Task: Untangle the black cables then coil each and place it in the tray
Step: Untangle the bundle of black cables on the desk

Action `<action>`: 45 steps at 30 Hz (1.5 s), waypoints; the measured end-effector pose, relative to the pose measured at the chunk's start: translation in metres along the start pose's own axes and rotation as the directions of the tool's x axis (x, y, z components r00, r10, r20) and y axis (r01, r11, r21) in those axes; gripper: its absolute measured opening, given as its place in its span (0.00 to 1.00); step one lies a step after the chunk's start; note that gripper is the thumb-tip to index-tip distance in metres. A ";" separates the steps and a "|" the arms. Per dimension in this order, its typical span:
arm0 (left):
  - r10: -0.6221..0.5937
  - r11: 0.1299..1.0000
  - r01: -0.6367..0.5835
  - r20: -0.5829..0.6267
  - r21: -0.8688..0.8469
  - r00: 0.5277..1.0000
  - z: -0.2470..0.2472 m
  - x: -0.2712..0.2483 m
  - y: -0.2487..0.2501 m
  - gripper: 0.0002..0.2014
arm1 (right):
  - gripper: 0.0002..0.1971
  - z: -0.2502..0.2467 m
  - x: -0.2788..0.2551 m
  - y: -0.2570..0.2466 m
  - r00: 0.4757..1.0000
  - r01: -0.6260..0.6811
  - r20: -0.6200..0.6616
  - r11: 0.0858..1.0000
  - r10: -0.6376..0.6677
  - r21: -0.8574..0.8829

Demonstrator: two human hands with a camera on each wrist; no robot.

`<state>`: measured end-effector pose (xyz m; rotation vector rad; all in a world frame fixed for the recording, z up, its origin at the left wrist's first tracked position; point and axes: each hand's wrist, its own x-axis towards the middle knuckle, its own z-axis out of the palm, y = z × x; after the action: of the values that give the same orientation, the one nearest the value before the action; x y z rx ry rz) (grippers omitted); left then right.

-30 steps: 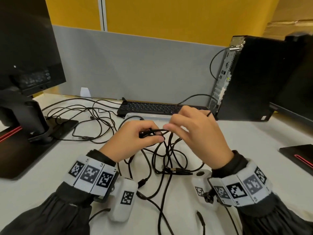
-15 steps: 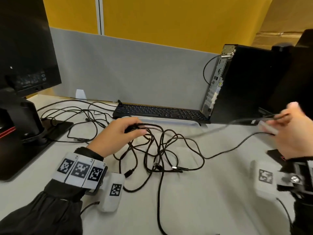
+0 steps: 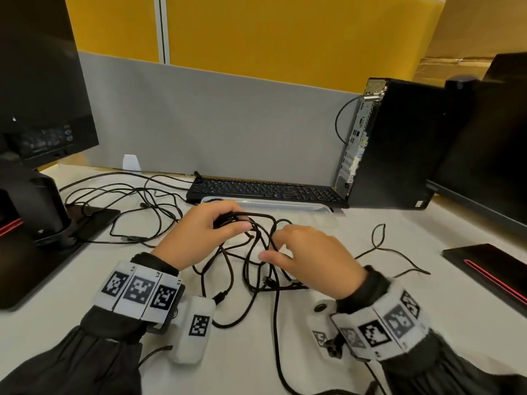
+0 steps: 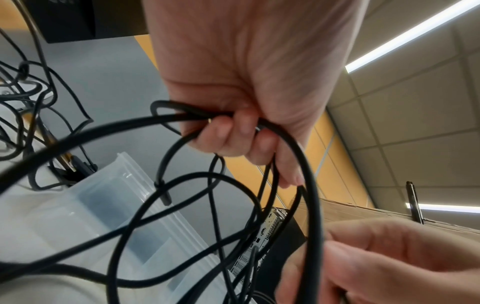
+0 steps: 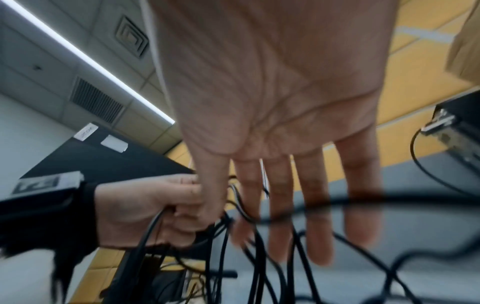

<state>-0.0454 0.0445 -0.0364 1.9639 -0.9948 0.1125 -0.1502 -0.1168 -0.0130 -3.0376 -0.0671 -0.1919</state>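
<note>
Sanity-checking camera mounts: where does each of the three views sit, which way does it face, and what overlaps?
Head: worn on the head, looks forward and down at the desk; shows left hand, right hand, both sleeves.
Left wrist: looks along the left palm at the black cables it grips, tray below.
Right wrist: looks along the open right hand.
Shared: both wrist views show the other hand.

Both forearms reach forward side by side, each in a dark sleeve with a marker band on the wrist. The left hand (image 3: pixel 204 233) is farther and to the left, its fingers (image 4: pixel 228 133) curled in a closed grip. The right hand (image 3: pixel 315 259) is just beside it, palm down, its 4 fingers (image 5: pixel 314 216) straight and spread, holding nothing.
</note>
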 end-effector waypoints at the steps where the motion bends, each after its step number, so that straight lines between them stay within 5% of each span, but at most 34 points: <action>1: -0.008 1.000 0.008 -0.008 -0.009 1.000 -0.001 0.000 -0.001 0.02 | 0.16 0.002 0.004 0.001 0.999 0.030 -0.028 0.996 -0.028 0.083; 4: -0.036 0.999 0.036 -0.038 -0.020 0.999 -0.005 0.002 -0.006 0.03 | 0.17 -0.001 0.006 0.022 0.985 0.083 -0.173 0.856 0.007 0.510; 6: -0.036 0.999 0.036 -0.053 -0.006 0.998 -0.007 0.002 -0.009 0.05 | 0.17 -0.012 0.000 0.043 0.927 0.138 -0.348 0.733 0.142 0.667; 10: -0.045 0.998 0.048 -0.093 0.027 0.995 -0.009 0.003 -0.013 0.05 | 0.14 -0.046 -0.025 0.090 0.648 0.153 -0.624 0.728 0.436 0.668; 13: -0.087 0.996 0.089 -0.144 0.008 0.986 -0.013 0.004 -0.015 0.06 | 0.10 -0.062 -0.049 0.139 0.520 0.033 -0.546 0.623 0.657 0.781; 16: -0.095 0.995 0.096 -0.153 -0.001 0.984 -0.013 0.003 -0.013 0.06 | 0.16 -0.058 -0.070 0.176 0.624 -0.436 -0.459 0.770 0.632 0.466; 19: -0.107 0.993 0.100 -0.143 -0.059 0.984 -0.010 0.003 -0.009 0.07 | 0.12 -0.039 -0.076 0.177 0.654 -0.726 -0.354 0.686 0.668 -0.049; 21: -0.132 0.987 0.117 -0.138 -0.111 0.982 -0.010 0.002 -0.007 0.07 | 0.11 -0.025 -0.068 0.168 0.728 -0.659 -0.388 0.733 0.566 -0.168; 24: -0.163 0.974 0.136 -0.143 -0.182 0.976 -0.009 0.003 -0.007 0.10 | 0.11 -0.011 -0.040 0.141 0.882 -0.334 -0.379 0.938 0.279 -0.088; 27: -0.191 0.962 0.151 -0.167 -0.227 0.967 -0.010 0.002 -0.007 0.14 | 0.14 0.006 0.000 0.105 0.982 -0.174 -0.058 0.979 0.181 0.110; 30: -0.212 0.945 0.147 -0.205 -0.292 0.955 -0.012 0.002 -0.006 0.17 | 0.18 0.016 0.028 0.085 0.964 -0.193 0.223 0.955 0.142 0.226; 33: -0.245 0.926 0.150 -0.250 -0.347 0.937 -0.015 0.003 -0.006 0.19 | 0.12 0.019 0.036 0.079 0.962 -0.145 0.265 0.947 0.067 0.288; 35: -0.253 0.917 0.131 -0.296 -0.376 0.921 -0.018 0.003 -0.008 0.20 | 0.11 0.018 0.035 0.078 0.980 -0.136 0.194 0.868 0.047 0.477; 38: -0.286 0.910 0.114 -0.406 -0.399 0.868 -0.022 0.005 -0.011 0.20 | 0.13 0.009 0.030 0.084 0.979 -0.117 -0.030 0.676 0.202 0.727; 41: -0.327 0.913 0.129 -0.506 -0.387 0.798 -0.027 0.005 -0.014 0.20 | 0.13 0.000 0.027 0.096 0.898 0.006 -0.227 0.504 0.378 0.863; 45: -0.374 0.908 0.174 -0.551 -0.381 0.746 -0.027 0.005 -0.015 0.19 | 0.13 0.003 0.023 0.102 0.797 0.204 -0.316 0.263 0.515 0.943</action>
<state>-0.0241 0.0663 -0.0285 1.5910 -0.2549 0.3824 -0.1217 -0.2175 -0.0223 -1.5651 0.1507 -0.7455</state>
